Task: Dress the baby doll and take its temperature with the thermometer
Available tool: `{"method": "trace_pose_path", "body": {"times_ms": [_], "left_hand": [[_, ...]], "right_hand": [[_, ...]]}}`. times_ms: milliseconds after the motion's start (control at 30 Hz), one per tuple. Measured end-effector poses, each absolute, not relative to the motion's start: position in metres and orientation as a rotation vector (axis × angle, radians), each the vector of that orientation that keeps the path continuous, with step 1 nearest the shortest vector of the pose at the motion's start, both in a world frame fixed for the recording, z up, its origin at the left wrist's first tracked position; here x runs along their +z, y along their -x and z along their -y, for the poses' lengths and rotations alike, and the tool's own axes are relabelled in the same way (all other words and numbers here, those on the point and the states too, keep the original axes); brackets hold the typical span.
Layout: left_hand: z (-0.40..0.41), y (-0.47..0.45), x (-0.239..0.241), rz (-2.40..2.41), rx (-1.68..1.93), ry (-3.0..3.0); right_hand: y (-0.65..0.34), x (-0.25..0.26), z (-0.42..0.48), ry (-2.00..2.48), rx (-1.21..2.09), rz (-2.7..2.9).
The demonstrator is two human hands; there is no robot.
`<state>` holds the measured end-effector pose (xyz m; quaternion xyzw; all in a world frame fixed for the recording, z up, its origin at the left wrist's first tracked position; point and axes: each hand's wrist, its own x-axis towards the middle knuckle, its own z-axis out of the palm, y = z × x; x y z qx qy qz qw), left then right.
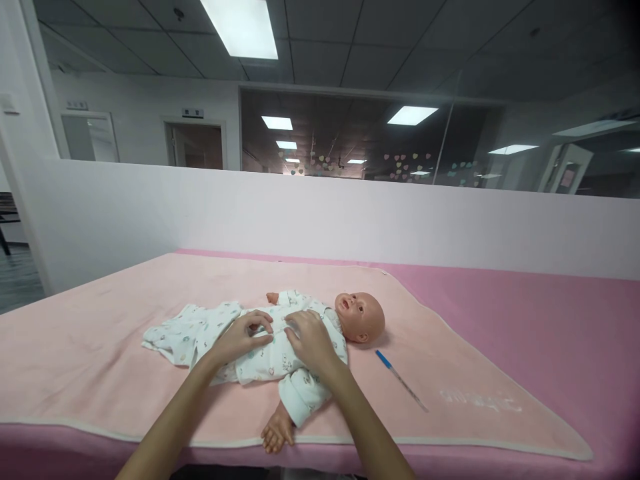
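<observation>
A baby doll (361,315) lies on its back on a pale pink blanket (100,333), head to the right, dressed in a white printed romper (200,330). My left hand (243,335) pinches the romper's front at the doll's chest. My right hand (309,339) rests right beside it, fingers gripping the same front edge of the cloth. One bare doll hand (277,433) sticks out of a sleeve near the blanket's front edge.
A thin thermometer (400,379) with a blue tip lies on the blanket right of the doll. The blanket covers a pink table (550,313). A low white partition wall (320,213) stands behind, with glass office walls beyond.
</observation>
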<state>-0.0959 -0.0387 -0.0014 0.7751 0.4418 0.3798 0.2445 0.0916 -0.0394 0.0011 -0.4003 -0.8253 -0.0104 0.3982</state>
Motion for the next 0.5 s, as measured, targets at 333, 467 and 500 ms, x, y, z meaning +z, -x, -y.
{"method": "trace_pose_path", "body": {"times_ms": [333, 467, 500], "left_hand": [[0.045, 0.085, 0.005, -1.233, 1.218, -2.044], [0.04, 0.077, 0.009, -1.21, 1.601, -1.822], [0.039, 0.074, 0.011, -1.192, 1.679, -1.77]], "right_hand": [[-0.267, -0.079, 0.12, 1.809, -0.179, 1.341], [-0.286, -0.095, 0.127, 1.79, -0.117, 1.351], [-0.285, -0.091, 0.129, 1.823, -0.091, 1.324]]}}
